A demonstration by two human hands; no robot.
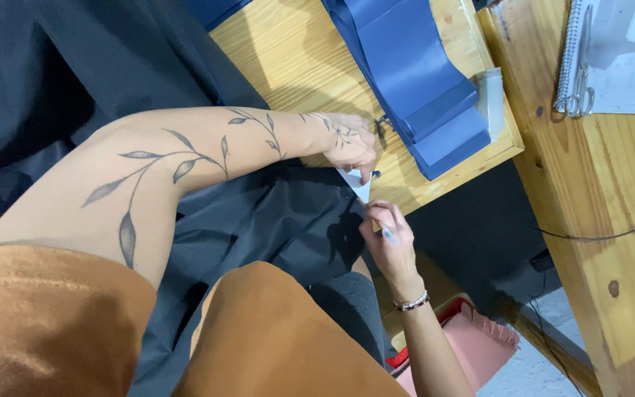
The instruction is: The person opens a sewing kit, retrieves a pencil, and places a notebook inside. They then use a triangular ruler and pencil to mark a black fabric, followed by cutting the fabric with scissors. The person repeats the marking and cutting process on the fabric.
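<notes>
Black fabric (273, 220) is lying across the left part of the worktop (288, 59) and spilling over its near edge onto the lap. Left hand (350, 143), forearm tattooed with a leafy vine, is reaching across the fabric to the worktop's near edge, fingers closed in a pinch on a small white triangular piece (356, 182). Just below it, off the edge, right hand (389, 239) is curling around a slim light-coloured marking tool (387, 235), tip pointing toward the white piece; beaded bracelet (411, 301) is sitting on that wrist. Folded blue fabric (420, 81) is draping along the worktop's right edge toward the near right corner. On a second wooden worktop at the right, scissors (580, 81) are lying on a spiral notebook (611, 51). Pink bin (472, 342) is standing on the floor below.
</notes>
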